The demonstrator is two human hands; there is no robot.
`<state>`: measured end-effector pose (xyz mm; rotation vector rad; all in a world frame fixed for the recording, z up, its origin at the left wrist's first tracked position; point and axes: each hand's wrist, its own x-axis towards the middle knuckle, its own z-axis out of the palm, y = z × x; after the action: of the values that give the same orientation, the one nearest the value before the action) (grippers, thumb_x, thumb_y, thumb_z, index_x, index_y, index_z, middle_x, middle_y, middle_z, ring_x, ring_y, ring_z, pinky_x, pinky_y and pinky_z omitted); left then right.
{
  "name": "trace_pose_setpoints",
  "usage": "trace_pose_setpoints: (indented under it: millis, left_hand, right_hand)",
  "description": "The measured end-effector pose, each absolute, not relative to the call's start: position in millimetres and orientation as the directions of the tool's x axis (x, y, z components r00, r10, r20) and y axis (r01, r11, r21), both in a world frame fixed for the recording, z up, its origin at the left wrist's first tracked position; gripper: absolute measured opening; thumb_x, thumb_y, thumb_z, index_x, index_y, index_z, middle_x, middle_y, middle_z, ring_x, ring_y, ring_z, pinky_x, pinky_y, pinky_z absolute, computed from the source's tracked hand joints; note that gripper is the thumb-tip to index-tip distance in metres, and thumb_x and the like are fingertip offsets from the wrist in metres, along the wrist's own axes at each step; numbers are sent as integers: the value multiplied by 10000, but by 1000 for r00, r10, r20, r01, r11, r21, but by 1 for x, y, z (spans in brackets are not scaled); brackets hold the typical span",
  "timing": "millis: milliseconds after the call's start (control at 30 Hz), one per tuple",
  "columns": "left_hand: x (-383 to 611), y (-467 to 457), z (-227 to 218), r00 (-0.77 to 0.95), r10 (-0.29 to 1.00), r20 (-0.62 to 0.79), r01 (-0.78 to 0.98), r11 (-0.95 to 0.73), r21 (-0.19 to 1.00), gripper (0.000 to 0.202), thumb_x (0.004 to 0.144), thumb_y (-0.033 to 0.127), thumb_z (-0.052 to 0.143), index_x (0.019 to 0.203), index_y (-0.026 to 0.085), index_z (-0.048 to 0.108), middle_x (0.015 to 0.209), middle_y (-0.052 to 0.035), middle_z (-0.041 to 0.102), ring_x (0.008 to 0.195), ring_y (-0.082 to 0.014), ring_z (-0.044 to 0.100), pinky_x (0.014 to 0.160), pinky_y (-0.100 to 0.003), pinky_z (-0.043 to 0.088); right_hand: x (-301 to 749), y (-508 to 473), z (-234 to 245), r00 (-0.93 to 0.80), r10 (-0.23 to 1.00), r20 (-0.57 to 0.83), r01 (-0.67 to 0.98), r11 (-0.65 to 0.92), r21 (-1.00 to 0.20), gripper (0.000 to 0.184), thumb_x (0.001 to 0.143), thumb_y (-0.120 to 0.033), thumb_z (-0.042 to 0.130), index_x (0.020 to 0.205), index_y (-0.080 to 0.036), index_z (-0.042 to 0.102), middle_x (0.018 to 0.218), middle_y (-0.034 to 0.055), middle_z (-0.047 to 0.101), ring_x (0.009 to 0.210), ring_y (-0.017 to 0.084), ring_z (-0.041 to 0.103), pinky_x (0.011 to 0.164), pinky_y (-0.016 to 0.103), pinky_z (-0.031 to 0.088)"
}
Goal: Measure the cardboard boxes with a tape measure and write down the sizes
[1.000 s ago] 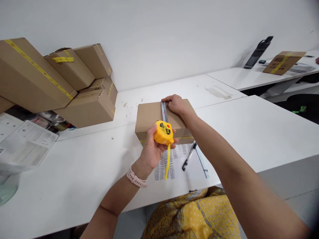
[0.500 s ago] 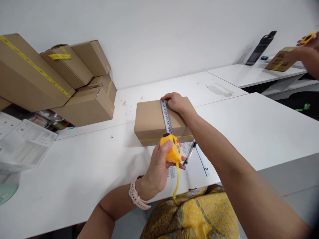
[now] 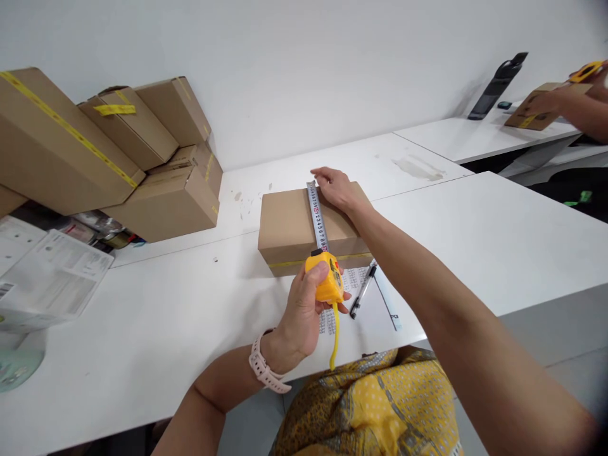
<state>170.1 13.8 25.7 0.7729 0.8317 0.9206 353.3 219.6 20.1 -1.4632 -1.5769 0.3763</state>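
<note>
A small cardboard box [image 3: 287, 228] sealed with yellow tape lies on the white table [image 3: 142, 316] in front of me. My left hand [image 3: 304, 310] is closed round a yellow tape measure [image 3: 325, 278] at the box's near edge. Its white blade [image 3: 316, 218] runs across the box top to the far edge. There my right hand [image 3: 335, 187] rests on the box, fingers stretched over the blade's end. A printed sheet [image 3: 365, 304] and a pen [image 3: 363, 290] lie just behind the tape measure.
Several taped cardboard boxes [image 3: 118, 152] are stacked at the back left, with papers [image 3: 47, 278] in front. At the far right another person's hands [image 3: 570, 95] handle a box [image 3: 536, 107] on a second table, beside a dark bottle [image 3: 496, 85].
My left hand pulled the tape measure back from the box top to its near edge, drawing out the blade. Another person's hands came into view at the far right.
</note>
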Motion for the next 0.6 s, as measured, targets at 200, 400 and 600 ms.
trace_pose_setpoints:
  millis: [200, 400, 600]
  left_hand:
    - [129, 30, 32, 65, 952, 299, -451, -239, 860, 567, 725, 583, 804, 1154, 247, 650, 1036, -75, 727, 818, -247, 723, 629, -343, 600]
    - [73, 73, -5, -379, 852, 360, -315, -485, 816, 407, 689, 401, 788, 1032, 218, 669, 962, -17, 722, 944, -221, 727, 804, -308, 564]
    - [69, 92, -32, -184, 970, 159, -381, -220, 898, 423, 721, 517, 735, 981, 194, 650, 899, -21, 713, 854, -198, 727, 785, -298, 561]
  right_hand:
    - [406, 163, 15, 362, 685, 632, 614, 335, -715, 418, 999, -507, 461, 1309, -299, 651, 1239, 88, 744, 1159, 261, 675, 1036, 487, 522]
    - [424, 76, -30, 492, 801, 342, 436, 114, -893, 573, 977, -679, 420, 1326, -284, 645, 1217, 112, 738, 1046, 267, 715, 939, 493, 581]
    - [401, 65, -21, 310, 913, 266, 394, 131, -910, 612, 953, -719, 447, 1382, -330, 642, 1537, 89, 547, 1302, 286, 582, 977, 465, 575]
